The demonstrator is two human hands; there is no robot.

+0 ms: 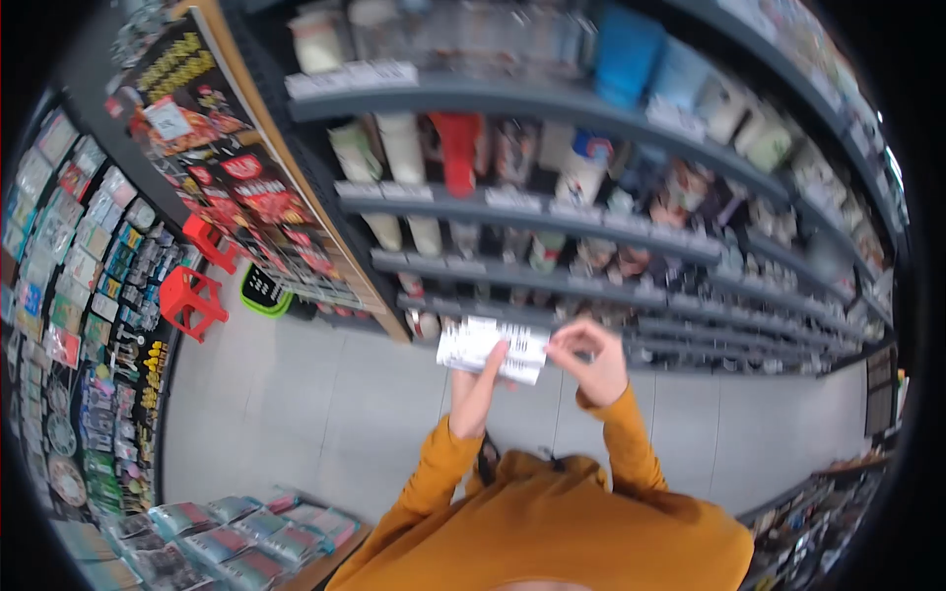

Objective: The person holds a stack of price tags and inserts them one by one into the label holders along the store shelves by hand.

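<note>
In front of my chest, my left hand (476,396) holds a small stack of white printed price labels (485,347), with the thumb pressed flat across the top one. The labels are slightly fanned, and their print is too blurred to read in full. At the right end of the stack is my right hand (593,360), its thumb and forefinger pinched together at a label's edge and curved into a ring. Both arms wear mustard-yellow sleeves.
Grey shelves (552,209) of cups and tumblers rise ahead, with price strips along their edges. A food poster panel (236,158) stands left of them. Red stools (193,300) and a green-rimmed basket (264,292) sit on the tiled floor (296,414). Packaged goods (232,542) lie at lower left.
</note>
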